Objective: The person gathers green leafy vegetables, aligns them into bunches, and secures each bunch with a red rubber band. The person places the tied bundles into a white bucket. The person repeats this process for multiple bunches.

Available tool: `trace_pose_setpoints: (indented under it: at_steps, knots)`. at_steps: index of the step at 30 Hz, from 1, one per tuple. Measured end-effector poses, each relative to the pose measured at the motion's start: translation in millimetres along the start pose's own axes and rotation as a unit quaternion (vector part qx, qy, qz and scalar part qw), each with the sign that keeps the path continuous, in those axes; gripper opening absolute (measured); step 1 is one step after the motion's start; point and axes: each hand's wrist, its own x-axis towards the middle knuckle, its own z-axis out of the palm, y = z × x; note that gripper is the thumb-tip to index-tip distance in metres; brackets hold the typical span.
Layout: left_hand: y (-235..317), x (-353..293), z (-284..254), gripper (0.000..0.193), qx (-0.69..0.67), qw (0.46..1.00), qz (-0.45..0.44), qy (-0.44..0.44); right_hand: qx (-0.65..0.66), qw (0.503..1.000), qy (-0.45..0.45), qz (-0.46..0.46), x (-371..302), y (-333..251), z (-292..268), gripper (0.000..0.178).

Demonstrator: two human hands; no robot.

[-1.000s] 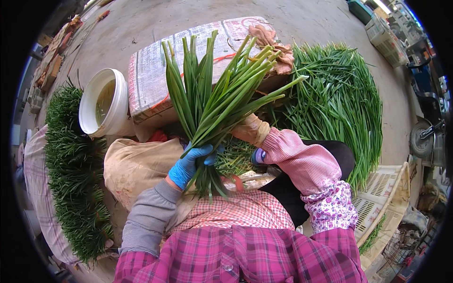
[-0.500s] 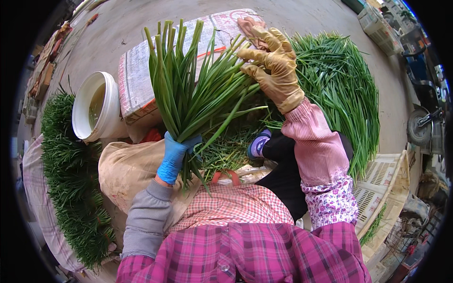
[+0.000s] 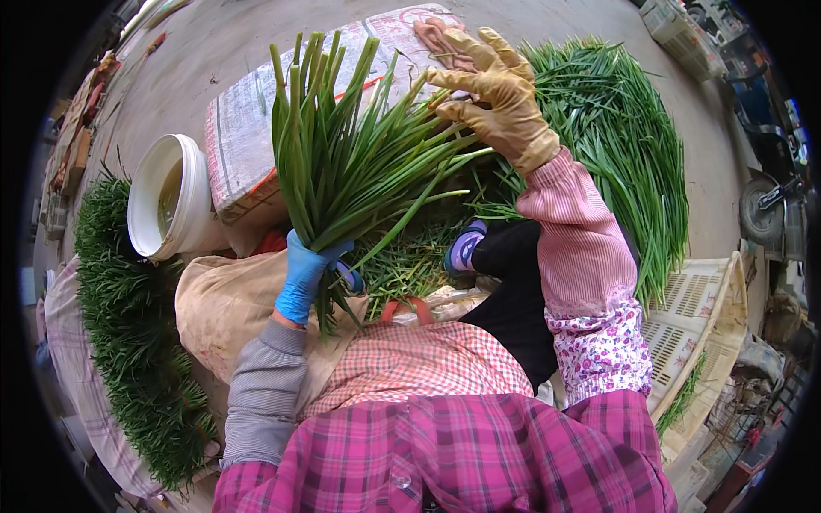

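My left hand (image 3: 308,272), in a blue glove, grips a bunch of green garlic chives (image 3: 342,184) by its leafy end. The pale stem ends fan out upward and to the right. At the right edge of the fan is my right hand (image 3: 500,98), in a yellowish rubber glove, its fingers bent and spread apart. Its thumb and lower fingers are close to the stem tips; whether they touch a stem I cannot make out. Behind the right hand a large heap of loose garlic chives (image 3: 611,162) lies on the right.
A white bucket (image 3: 198,209) with some liquid stands at left, beside a sack-covered block (image 3: 244,141) with a pinkish glove (image 3: 440,38) on top. Farther left are stacked chive bunches (image 3: 128,316). A cream plastic crate (image 3: 697,299) sits at right. Leaf scraps (image 3: 410,261) litter the floor between my feet.
My right hand has shifted slightly up, and its fingers remain spread. My left hand has moved slightly up and left with the bunch. The view has tilted a little.
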Motion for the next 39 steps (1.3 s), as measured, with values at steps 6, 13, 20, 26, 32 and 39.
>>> trace_pose_setpoints:
  at_steps: [6, 13, 20, 26, 32, 39]
  knots:
    - [-3, 2, 0, 0.023, -0.022, 0.999, 0.013, -0.024, 0.118, 0.993, -0.009, 0.021, -8, 7, 6, 0.016]
    - [-4, 4, -9, 0.025, -0.035, 0.999, 0.023, 0.000, 0.612, 0.757, 0.057, 0.221, -8, 38, -33, 0.037]
    - [-2, 1, -15, 0.031, 0.112, 0.990, 0.061, -0.064, 0.529, 0.775, -0.213, 0.273, -7, 14, 0, 0.051]
    - [-2, 4, -17, 0.032, 0.084, 0.994, 0.046, -0.048, 0.688, 0.695, -0.002, 0.209, -11, 45, -26, 0.024]
    - [2, 2, -16, 0.030, 0.082, 0.995, 0.041, -0.034, 0.228, 0.968, -0.095, 0.053, -3, 8, -22, 0.033]
    - [0, 2, -16, 0.025, 0.039, 0.999, 0.022, -0.031, 0.401, 0.896, -0.034, 0.188, -8, 4, -1, 0.008]
